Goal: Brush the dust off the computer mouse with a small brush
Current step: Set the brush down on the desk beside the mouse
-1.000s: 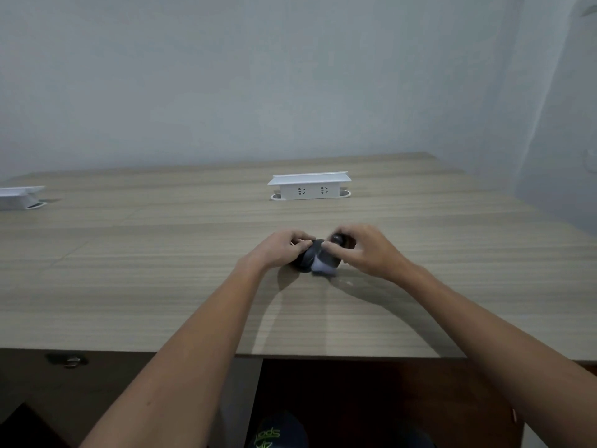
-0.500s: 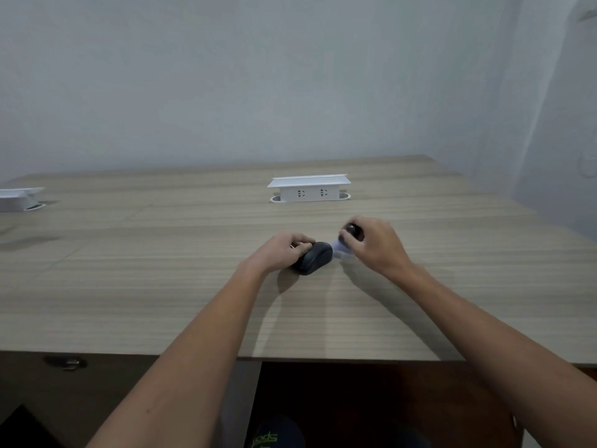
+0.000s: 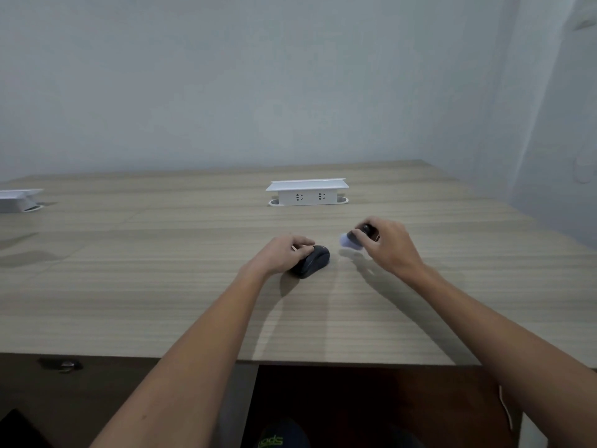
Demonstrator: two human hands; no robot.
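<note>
— Black mouse (image 3: pixel 311 260) flat on the tabletop (image 3: pixel 161 286), pinned under the left hand (image 3: pixel 284 255). And the brush (image 3: pixel 355 241)?

— Clamped in the right hand (image 3: pixel 389 245), now swung clear to the right, off the mouse. Probably between strokes, or finished.

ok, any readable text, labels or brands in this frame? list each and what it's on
"ods": green letters, seen upside down and partly cut off, on the dark shoe under the desk.
Computer mouse: no marking legible.
Small brush: blurred, nothing readable.
White socket box: outlet slots only, no text.
</note>
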